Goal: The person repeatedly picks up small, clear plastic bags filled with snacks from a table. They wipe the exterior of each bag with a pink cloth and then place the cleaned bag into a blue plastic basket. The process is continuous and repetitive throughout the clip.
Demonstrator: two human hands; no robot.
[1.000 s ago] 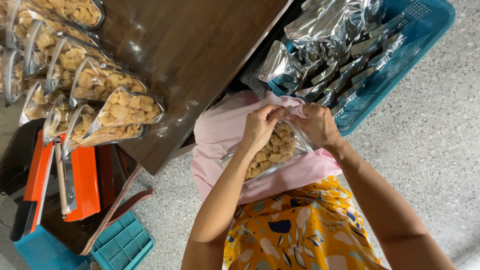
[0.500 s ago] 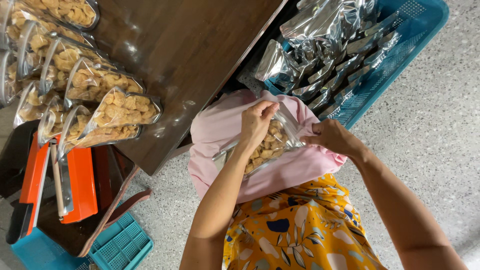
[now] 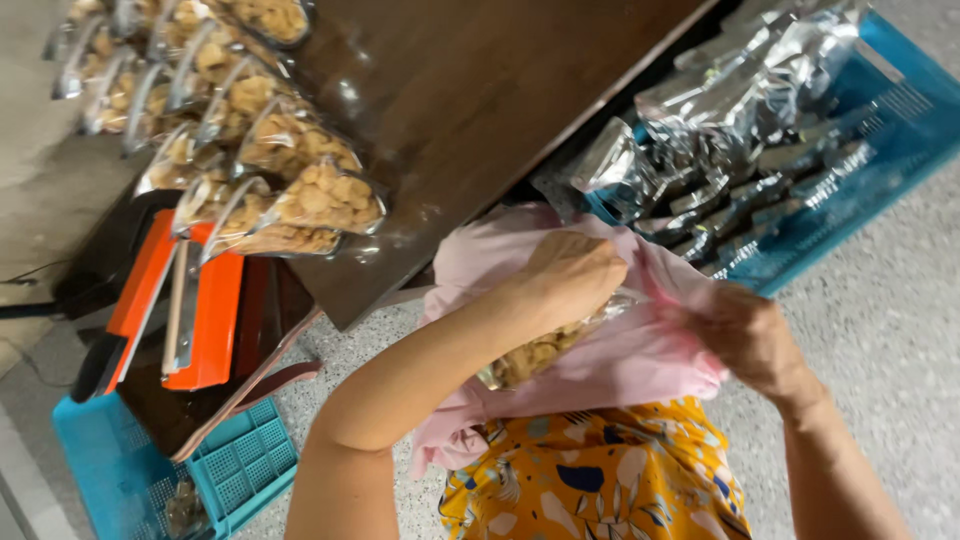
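Snacks fill a clear pouch that lies on a pink cloth over the person's lap, near the middle of the view. The left hand covers the pouch's upper end, fingers curled down and pressed on the plastic, so most of the pouch shows below and left of that hand, slanting toward the near left. The right hand is to the right of the pouch, its fingers bunched together at the right end of the pouch's mouth where it meets the cloth; motion blur hides whether they pinch the plastic, the cloth or both. The pouch thus lies between the two hands, nearer the left one, with its filled part outside both grips.

Below the cloth shows a yellow garment with blue and white patterns. A dark wooden table runs across the far left of the scene. On its left part stand rows of filled pouches, overlapping one another, holding the same pale brown snacks. Under the table's near edge sits an orange sealer, and nearer still a blue crate on the speckled floor. At the far right a second blue basket holds a heap of silver foil bags, just beyond the cloth.
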